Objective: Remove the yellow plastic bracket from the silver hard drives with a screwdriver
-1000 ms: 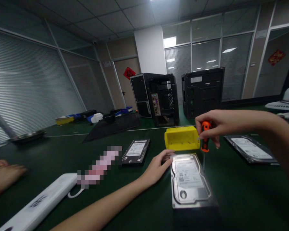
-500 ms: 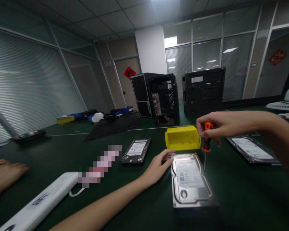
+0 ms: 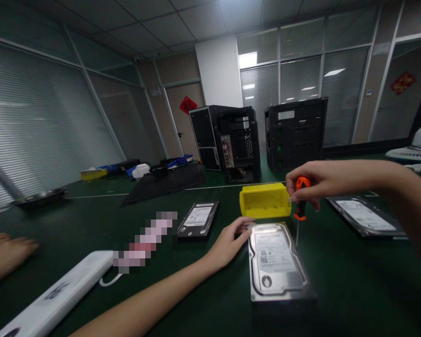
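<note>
A silver hard drive (image 3: 277,262), label side up, lies before me on what looks like a dark block or another drive. My left hand (image 3: 233,238) rests at its far left corner, fingers curled against the edge. My right hand (image 3: 307,182) is closed round the handle of an orange and black screwdriver (image 3: 301,210). The thin shaft points down beside the drive's far right edge; whether the tip touches a screw I cannot tell. Just behind the drive sits a yellow bin (image 3: 264,201) with a few tiny pieces in it, probably screws.
Other hard drives lie to the left (image 3: 198,220) and right (image 3: 366,217). A white power strip (image 3: 59,290) is at lower left, near another person's hand (image 3: 9,255). Two black computer cases (image 3: 238,142) stand at the back, beside a black mat (image 3: 168,182).
The view has shifted very slightly. Both hands, the screwdriver and the hard drive keep practically the same positions.
</note>
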A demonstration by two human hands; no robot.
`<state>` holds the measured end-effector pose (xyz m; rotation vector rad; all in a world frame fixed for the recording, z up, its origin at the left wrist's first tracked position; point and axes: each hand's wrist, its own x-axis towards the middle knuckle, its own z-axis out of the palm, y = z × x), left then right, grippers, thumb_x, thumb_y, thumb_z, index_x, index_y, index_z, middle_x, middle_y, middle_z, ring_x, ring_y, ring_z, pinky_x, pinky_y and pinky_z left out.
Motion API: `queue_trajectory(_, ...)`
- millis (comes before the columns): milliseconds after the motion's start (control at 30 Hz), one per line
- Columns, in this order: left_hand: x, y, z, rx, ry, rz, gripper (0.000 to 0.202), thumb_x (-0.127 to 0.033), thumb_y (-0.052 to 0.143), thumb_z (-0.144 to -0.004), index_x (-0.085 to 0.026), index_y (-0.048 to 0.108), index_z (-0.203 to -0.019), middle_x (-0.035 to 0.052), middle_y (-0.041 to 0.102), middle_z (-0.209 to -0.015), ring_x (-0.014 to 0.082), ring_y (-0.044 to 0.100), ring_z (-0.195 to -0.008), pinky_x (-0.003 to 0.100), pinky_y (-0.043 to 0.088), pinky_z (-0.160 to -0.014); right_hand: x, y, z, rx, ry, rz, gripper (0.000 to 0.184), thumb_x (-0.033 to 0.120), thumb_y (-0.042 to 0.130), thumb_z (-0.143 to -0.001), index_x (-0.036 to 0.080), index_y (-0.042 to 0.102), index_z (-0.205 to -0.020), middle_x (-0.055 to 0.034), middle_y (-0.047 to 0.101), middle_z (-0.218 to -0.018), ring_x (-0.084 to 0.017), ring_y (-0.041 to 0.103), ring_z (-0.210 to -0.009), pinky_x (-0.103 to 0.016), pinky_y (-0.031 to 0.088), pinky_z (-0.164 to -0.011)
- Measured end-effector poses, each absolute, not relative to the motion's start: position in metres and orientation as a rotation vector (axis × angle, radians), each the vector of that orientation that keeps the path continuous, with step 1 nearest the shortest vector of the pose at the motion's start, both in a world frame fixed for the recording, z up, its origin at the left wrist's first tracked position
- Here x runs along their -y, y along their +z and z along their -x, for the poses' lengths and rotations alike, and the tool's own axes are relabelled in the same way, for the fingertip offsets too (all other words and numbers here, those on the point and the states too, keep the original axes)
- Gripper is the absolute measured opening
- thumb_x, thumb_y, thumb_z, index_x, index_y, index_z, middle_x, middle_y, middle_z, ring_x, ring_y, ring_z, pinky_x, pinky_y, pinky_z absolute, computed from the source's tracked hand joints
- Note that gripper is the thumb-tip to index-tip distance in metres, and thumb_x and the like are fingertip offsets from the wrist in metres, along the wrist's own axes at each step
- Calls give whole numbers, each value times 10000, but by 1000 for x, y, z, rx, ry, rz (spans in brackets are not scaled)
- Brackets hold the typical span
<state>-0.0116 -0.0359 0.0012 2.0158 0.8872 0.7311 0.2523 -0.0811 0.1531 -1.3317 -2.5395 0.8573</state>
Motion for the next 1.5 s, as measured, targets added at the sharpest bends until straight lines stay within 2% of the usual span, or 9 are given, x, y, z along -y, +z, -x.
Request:
queue_trajectory(567, 39, 5, 10, -921, 719, -2010, 300, -308, 433, -872, -220, 494, -1152, 44, 569, -1138, 179, 519, -1056, 351, 382, -947, 80, 154, -255, 2541, 870, 1354, 286, 402, 517, -761, 192, 583, -942, -46, 636, -952, -170, 607, -747, -258, 463, -617)
queue_trajectory(967, 35, 1, 10, -895, 720, -2012, 305, -309, 437, -873, -219, 485, -1161, 48, 563, -1148, 177, 515, -1065, 347, 380, -952, 81, 153, -253, 2538, 829, 1368, 288, 410, 511, -764, 180, 585, -921, -48, 649, -906, -168, 603, -725, -256, 460, -596)
queue_trajectory(1333, 38, 5, 9, -918, 698, -2012, 316, -317, 432, -871, -224, 482, -1169, 47, 559, -1159, 184, 510, -1079, 361, 372, -959, 85, 157, -252, 2521, 834, 1420, 374, 478, 560, -701, 183, 626, -923, -48, 658, -902, -191, 616, -757, -266, 453, -599)
queue_trajectory(1500, 38, 7, 8, -918, 694, -2014, 309, -314, 429, -872, -222, 488, -1161, 46, 563, -1153, 182, 513, -1073, 360, 372, -957, 87, 158, -256, 2513, 866, 1441, 397, 476, 554, -712, 186, 596, -980, -62, 641, -941, -192, 603, -766, -272, 457, -600)
